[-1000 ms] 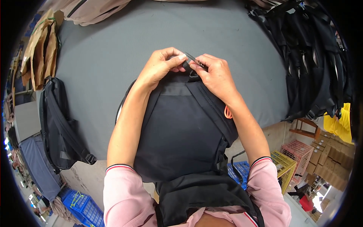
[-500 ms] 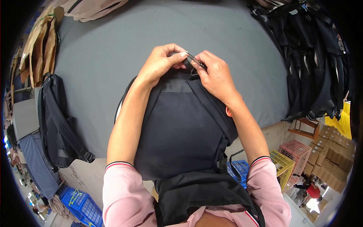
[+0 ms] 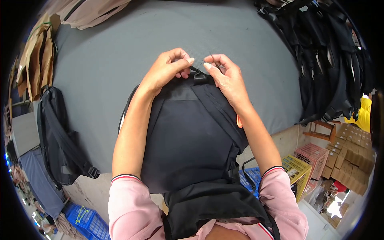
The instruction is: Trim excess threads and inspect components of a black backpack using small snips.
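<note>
Looking down at a dark backpack point(image 3: 188, 140) lying flat on a grey table point(image 3: 120, 56), its lower end hanging over the near edge toward the body. Left hand point(image 3: 168, 70) and right hand point(image 3: 226, 78) meeting at the bag's far top end, each pinching with fingertips pressed together on a thin dark thread point(image 3: 200, 64) by the top loop point(image 3: 199, 76). Lying around: another black bag point(image 3: 60, 136) draped over the left edge, a heap of black bags point(image 3: 328, 60) at right, brown paper bags point(image 3: 36, 60) at left, coloured crates point(image 3: 300, 168) below.
</note>
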A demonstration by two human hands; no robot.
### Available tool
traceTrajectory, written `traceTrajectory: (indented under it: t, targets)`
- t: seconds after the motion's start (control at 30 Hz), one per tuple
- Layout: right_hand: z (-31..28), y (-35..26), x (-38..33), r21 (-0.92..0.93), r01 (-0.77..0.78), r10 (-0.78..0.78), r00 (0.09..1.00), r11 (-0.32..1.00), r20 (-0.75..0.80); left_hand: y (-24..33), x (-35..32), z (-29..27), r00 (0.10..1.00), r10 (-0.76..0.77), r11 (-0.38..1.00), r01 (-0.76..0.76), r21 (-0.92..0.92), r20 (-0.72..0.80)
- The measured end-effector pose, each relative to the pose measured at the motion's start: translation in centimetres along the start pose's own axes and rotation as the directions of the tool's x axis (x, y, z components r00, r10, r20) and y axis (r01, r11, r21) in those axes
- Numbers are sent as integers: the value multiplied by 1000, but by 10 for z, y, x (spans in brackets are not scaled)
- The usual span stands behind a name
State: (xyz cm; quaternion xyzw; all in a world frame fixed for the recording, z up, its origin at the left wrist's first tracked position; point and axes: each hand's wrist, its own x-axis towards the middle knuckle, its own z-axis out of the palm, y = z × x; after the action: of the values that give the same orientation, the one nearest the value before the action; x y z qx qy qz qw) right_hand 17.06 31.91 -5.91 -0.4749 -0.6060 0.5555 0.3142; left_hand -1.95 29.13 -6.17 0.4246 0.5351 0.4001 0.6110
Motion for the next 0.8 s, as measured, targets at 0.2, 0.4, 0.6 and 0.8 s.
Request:
traceTrajectory:
  t: [0.2, 0.4, 0.6, 0.8]
  targets:
    - [-12, -14, -28, -492, 179, -243, 967, 852, -70, 4, -10, 5, 1000, -12, 999, 10, -48, -25]
    - [-16, -14, -48, -600, 169, -235, 971, 782, -33, 12, -13, 10, 1000, -28, 995, 28, -96, 1]
    - [-8, -12, -41, -645, 273, -365, 931, 713, -10, 10, -11, 8, 1000, -17, 994, 19, -105, 20]
    - [-3, -11, -39, -681, 335, -443, 896, 651, 17, 7, -12, 6, 1000, -5, 992, 6, -127, 9]
